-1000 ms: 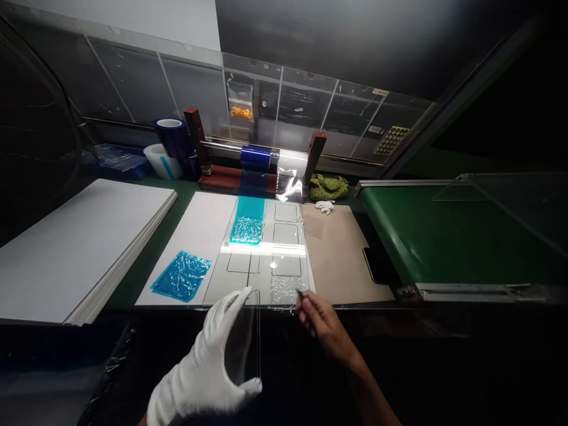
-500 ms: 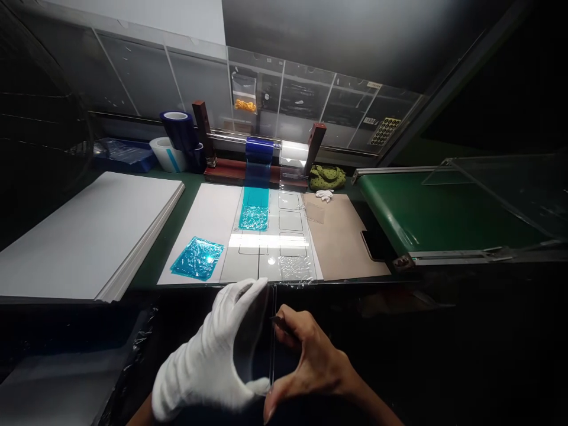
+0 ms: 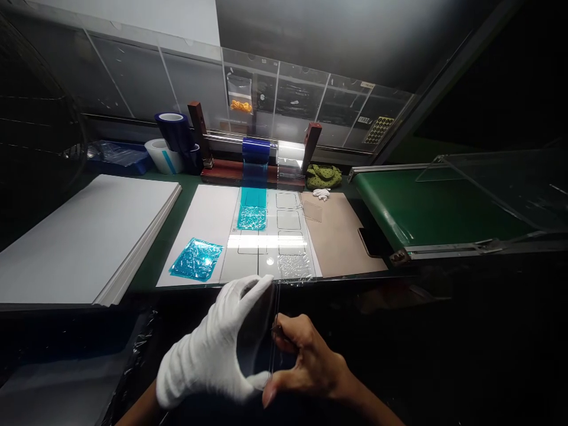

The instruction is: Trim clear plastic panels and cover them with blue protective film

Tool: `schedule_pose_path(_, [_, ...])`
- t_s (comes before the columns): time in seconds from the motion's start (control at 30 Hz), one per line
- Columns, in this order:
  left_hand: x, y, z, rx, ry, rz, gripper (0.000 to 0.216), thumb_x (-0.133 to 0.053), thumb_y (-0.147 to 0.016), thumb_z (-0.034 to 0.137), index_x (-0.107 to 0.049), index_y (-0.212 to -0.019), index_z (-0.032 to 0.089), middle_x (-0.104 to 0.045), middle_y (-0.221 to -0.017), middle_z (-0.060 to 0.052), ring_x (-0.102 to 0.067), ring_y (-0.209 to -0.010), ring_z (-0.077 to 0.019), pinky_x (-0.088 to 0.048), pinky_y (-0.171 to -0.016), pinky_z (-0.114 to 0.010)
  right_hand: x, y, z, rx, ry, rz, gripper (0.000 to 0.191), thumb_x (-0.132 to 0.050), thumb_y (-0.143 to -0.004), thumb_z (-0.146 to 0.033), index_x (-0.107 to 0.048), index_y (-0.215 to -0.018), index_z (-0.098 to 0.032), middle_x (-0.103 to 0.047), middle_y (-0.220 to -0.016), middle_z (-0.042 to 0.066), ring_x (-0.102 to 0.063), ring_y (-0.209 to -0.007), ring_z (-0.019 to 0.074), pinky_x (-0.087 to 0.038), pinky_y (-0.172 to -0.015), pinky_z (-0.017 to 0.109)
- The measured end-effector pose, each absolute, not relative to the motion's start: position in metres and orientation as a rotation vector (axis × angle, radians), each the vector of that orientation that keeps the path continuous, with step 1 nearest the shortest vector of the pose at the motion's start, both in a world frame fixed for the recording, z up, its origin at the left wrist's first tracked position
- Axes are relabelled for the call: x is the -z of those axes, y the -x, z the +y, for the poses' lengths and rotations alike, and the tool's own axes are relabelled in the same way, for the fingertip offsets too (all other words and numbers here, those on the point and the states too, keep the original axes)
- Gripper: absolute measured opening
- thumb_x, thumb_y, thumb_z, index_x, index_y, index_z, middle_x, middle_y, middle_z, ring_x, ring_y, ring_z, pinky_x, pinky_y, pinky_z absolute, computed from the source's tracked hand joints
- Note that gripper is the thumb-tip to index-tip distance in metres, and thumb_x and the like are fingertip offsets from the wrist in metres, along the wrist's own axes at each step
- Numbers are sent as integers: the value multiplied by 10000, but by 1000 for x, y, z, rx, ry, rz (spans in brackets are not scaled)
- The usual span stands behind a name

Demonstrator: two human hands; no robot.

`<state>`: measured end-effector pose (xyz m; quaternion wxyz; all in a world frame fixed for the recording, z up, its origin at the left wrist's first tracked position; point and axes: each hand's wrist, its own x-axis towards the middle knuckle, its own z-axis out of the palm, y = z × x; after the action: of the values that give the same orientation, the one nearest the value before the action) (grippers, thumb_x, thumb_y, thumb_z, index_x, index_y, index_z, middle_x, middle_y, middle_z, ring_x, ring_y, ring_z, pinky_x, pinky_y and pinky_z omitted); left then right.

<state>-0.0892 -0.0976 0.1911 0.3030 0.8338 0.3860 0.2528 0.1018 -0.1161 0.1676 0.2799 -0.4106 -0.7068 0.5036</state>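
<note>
Clamping a clear panel (image 3: 265, 331) edge-on, long axis pointing away, left hand (image 3: 217, 349) meets right hand (image 3: 310, 367) pinching a tool (image 3: 280, 336).

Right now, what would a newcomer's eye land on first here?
The white-gloved left hand holding a clear pane on edge at bottom centre, with the bare right hand pinching a thin tool by its edge. Beyond them, crumpled blue film glows on the lit white sheet, and a green belt fills the right.

Head-worn view, down over bench (image 3: 151, 269).
</note>
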Motion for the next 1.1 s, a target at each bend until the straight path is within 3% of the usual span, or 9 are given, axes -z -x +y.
schedule_pose_path(0.13, [-191, 87, -96, -682, -2205, 1059, 1098, -725, -524, 545, -198, -1438, 239, -381, -1314, -137, -416, -1176, -378, -394, -977, -474, -161, -101, -116, -1361, 1068, -1876, 628, -724, -466, -705, -409, -667, -200, -320, -626, -69, -247, -553, 65, -230, -445, 200])
schedule_pose_path(0.3, [-179, 82, -95, -763, -2310, 1387, 1069, -711, -553, 468, -177, -1450, 237, -367, -1335, -141, -356, -1219, -395, -343, -1003, -512, -149, -111, -116, -945, 1101, -1740, 660, -719, -448, -726, -360, -678, -222, -330, -606, -72, -268, -522, 72, -262, -453, 216])
schedule_pose_path(0.37, [-170, 83, -92, -831, -2312, 1546, 1079, -731, -548, 455, -189, -1451, 223, -371, -1333, -154, -357, -1212, -406, -298, -1018, -542, -140, -128, -105, -853, 1209, -1690, 578, -663, -576, -707, -379, -720, -224, -367, -629, -59, -319, -519, 84, -297, -459, 220])
schedule_pose_path(0.5, [-147, 92, -85, -961, -1954, 1634, 1094, -778, -512, 499, -255, -1434, 225, -342, -1397, -152, -284, -1281, -428, -183, -1071, -585, -100, -187, -51, -628, 1817, -1862, 204, -371, -926, -365, -467, -997, -200, -535, -831, 18, -526, -705, 135, -429, -652, 238])
schedule_pose_path(0.57, [-134, 97, -84, -999, -1461, 1431, 988, -775, -557, 464, -314, -1408, 262, -345, -1429, -106, -248, -1330, -389, -149, -1107, -545, -77, -223, -17, -490, 2116, -1979, 246, -304, -924, -178, -492, -1084, -178, -556, -1038, 79, -560, -892, 160, -426, -761, 253])
schedule_pose_path(0.7, [-110, 87, -82, -915, -716, 857, 714, -487, -782, 595, -375, -1382, 225, -411, -1414, -104, -321, -1324, -330, -257, -1082, -515, -46, -286, 38, -423, 2340, -2001, 363, -348, -854, -31, -553, -1112, -182, -560, -1051, 103, -558, -948, 193, -414, -777, 279])
schedule_pose_path(0.77, [-102, 71, -79, -854, -517, 689, 810, -376, -775, 688, -395, -1365, 132, -426, -1393, -164, -342, -1309, -342, -289, -1055, -544, -42, -305, 58, -397, 2377, -2031, 352, -385, -851, -41, -568, -1110, -195, -563, -1053, 102, -544, -986, 205, -414, -804, 294])
schedule_pose_path(0.9, [-92, 33, -64, -761, -8, 424, 942, -440, -693, 737, -407, -1323, 38, -433, -1367, -201, -365, -1293, -325, -253, -1076, -527, -50, -309, 78, -340, 2326, -2091, 352, -418, -890, -157, -502, -1232, -173, -525, -1206, 132, -484, -1127, 240, -389, -923, 344])
schedule_pose_path(1.1, [-83, -14, -37, -725, 179, 310, 989, -384, -679, 784, -428, -1283, 2, -488, -1297, -220, -393, -1262, -342, -237, -1058, -551, -105, -250, 29, -420, 1563, -2372, 714, -585, -788, -458, -323, -1393, -184, -457, -1376, 118, -398, -1265, 291, -242, -1091, 491])
